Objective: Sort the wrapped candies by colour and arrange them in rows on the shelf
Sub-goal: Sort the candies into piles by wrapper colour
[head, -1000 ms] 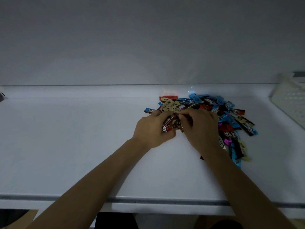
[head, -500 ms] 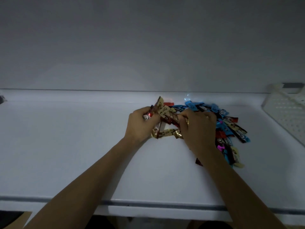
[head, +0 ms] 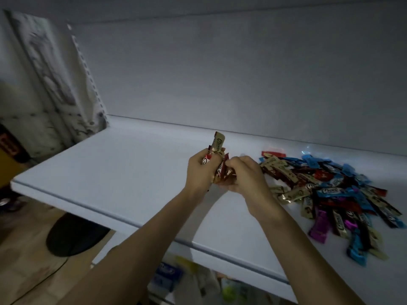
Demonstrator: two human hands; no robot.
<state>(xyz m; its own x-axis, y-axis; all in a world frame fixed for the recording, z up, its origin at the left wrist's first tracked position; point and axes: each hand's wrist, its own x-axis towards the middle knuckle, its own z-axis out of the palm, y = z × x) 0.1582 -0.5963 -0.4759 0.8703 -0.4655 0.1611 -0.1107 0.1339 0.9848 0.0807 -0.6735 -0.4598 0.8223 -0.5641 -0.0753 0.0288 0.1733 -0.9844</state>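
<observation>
Head view: left hand (head: pixel 201 170) and right hand (head: pixel 244 177) hold a bunch of wrapped candies (head: pixel 218 148) above the shelf (head: pixel 110 172).
Left fingers curl round gold and red wrappers; the right seems to pinch their lower end, though blur hides its fingertips. The mixed pile (head: pixel 343 190) lies on the shelf, just right.
</observation>
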